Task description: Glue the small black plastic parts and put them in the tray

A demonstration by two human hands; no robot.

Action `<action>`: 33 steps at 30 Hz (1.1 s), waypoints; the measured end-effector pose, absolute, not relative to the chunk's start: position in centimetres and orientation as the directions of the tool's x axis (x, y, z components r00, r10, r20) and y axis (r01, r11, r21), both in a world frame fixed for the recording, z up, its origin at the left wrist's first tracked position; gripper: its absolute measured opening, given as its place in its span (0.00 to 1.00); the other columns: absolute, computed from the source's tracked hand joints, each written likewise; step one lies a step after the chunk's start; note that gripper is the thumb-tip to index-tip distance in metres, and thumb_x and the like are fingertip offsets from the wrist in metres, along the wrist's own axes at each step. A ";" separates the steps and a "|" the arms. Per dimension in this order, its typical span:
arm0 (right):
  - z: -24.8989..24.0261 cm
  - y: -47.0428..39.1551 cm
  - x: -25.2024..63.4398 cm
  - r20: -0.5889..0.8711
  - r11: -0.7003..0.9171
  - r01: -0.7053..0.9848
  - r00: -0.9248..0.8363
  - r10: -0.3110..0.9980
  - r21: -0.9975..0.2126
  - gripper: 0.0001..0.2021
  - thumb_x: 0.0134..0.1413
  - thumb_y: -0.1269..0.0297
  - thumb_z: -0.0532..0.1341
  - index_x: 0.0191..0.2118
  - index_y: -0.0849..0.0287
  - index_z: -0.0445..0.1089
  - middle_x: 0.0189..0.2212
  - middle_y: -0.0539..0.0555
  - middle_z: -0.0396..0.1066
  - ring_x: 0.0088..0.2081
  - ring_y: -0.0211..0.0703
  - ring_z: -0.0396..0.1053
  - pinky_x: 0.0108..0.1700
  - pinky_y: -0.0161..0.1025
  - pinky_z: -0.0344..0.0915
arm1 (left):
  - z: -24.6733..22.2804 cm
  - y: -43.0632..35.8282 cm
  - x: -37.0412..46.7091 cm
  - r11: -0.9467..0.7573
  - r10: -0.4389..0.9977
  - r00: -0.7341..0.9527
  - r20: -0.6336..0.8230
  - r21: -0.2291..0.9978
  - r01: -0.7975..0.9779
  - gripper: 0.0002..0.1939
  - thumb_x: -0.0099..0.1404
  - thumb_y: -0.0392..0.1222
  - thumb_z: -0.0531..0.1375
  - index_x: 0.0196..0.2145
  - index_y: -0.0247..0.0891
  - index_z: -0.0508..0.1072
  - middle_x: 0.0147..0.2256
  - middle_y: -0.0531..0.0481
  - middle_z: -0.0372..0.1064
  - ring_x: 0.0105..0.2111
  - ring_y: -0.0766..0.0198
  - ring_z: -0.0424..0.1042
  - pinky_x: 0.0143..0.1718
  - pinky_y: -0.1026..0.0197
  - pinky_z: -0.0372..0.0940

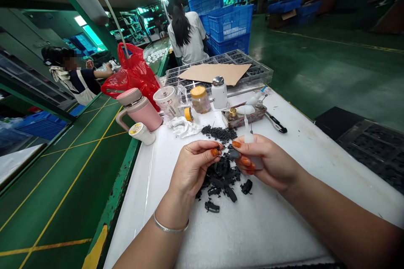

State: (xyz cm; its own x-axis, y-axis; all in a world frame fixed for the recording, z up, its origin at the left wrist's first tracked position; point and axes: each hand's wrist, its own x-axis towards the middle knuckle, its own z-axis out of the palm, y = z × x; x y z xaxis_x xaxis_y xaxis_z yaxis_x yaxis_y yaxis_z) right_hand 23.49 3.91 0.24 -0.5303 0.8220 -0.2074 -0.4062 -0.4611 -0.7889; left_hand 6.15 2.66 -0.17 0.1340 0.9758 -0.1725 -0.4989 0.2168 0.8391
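Note:
My left hand (194, 164) pinches a small dark piece (218, 148) between thumb and fingertips. Close beside it, my right hand (268, 160) grips a black part (232, 152) at its fingertips, along with a translucent white bottle (257, 162) with a narrow upright nozzle, partly hidden by the fingers. Under and between both hands lies a pile of black parts (221, 176). Single black parts lie near its edge, one at the front (212, 207) and one to the right (246, 187). Just beyond the hands is a heap of tiny black rings (221, 133).
Behind the heap stand a pink mug (145, 113), a clear cup (168, 101), a yellow-lidded jar (200, 100), a white bottle (219, 93) and a small box (246, 115). A cutter (276, 122) lies right. Farther back are cardboard (216, 73) on trays and two people.

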 end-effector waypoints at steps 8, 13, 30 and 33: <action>0.1 3.9 23.5 -0.230 -0.493 -0.392 -0.553 0.801 -0.777 0.11 0.46 0.66 0.64 0.20 0.63 0.63 0.14 0.48 0.58 0.16 0.30 0.53 0.18 0.30 0.49 | -0.4 2.6 6.4 0.141 0.990 0.097 -0.107 0.862 -0.486 0.08 0.47 0.30 0.71 0.27 0.35 0.79 0.32 0.50 0.76 0.30 0.69 0.75 0.30 0.75 0.71; 0.1 3.9 23.3 -0.228 -0.469 -0.373 -0.535 0.814 -0.800 0.10 0.47 0.67 0.63 0.20 0.62 0.63 0.15 0.48 0.59 0.17 0.30 0.54 0.18 0.30 0.49 | -0.4 2.5 6.6 0.119 0.992 0.093 -0.084 0.870 -0.478 0.08 0.47 0.30 0.71 0.27 0.36 0.79 0.31 0.50 0.76 0.28 0.70 0.74 0.30 0.75 0.71; 0.1 3.7 23.3 -0.212 -0.446 -0.353 -0.537 0.816 -0.822 0.10 0.47 0.66 0.63 0.22 0.63 0.64 0.15 0.48 0.60 0.17 0.29 0.54 0.19 0.29 0.48 | -0.5 2.4 6.6 0.109 0.992 0.105 -0.068 0.881 -0.460 0.08 0.47 0.30 0.71 0.27 0.36 0.79 0.31 0.50 0.76 0.29 0.70 0.74 0.30 0.74 0.70; 0.2 3.7 23.2 -0.218 -0.443 -0.344 -0.530 0.819 -0.828 0.10 0.46 0.66 0.63 0.22 0.63 0.64 0.15 0.48 0.60 0.17 0.29 0.54 0.19 0.30 0.49 | -0.4 2.4 6.6 0.102 0.993 0.101 -0.062 0.883 -0.458 0.08 0.47 0.30 0.71 0.27 0.35 0.80 0.31 0.50 0.76 0.28 0.70 0.74 0.30 0.74 0.70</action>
